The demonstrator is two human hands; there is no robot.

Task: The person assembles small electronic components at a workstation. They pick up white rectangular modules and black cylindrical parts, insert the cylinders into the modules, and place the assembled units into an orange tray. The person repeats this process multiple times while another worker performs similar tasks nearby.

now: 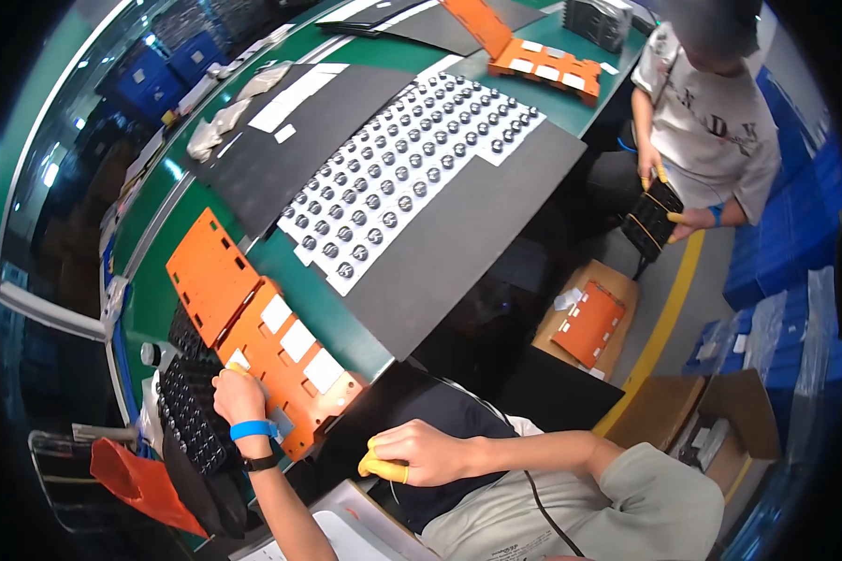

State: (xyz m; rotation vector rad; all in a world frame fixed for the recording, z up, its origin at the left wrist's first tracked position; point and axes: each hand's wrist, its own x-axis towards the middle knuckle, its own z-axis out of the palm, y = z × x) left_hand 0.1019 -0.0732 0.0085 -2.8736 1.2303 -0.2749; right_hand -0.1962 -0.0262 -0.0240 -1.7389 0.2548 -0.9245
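My left hand (239, 395), with a blue strap and a dark band at the wrist, is at the left edge of an orange plastic fixture (304, 411) holding several white pads. Its fingers are bent together beside a small white piece (238, 359); what they pinch, if anything, is hidden. My right hand (408, 453) is held above my lap, right of the fixture. Yellow finger covers sit on its fingertips, which are curled together, and I cannot make out anything between them. The fixture's orange lid (211, 276) is hinged back, away from me.
Rows of round black parts lie on white sheets (407, 154) over a dark board (477, 243). A black tray (192, 411) and a red-orange bag (145, 481) are left of my arm. Opposite, a person (706, 112) holds black trays (653, 220) near a cardboard box (617, 280).
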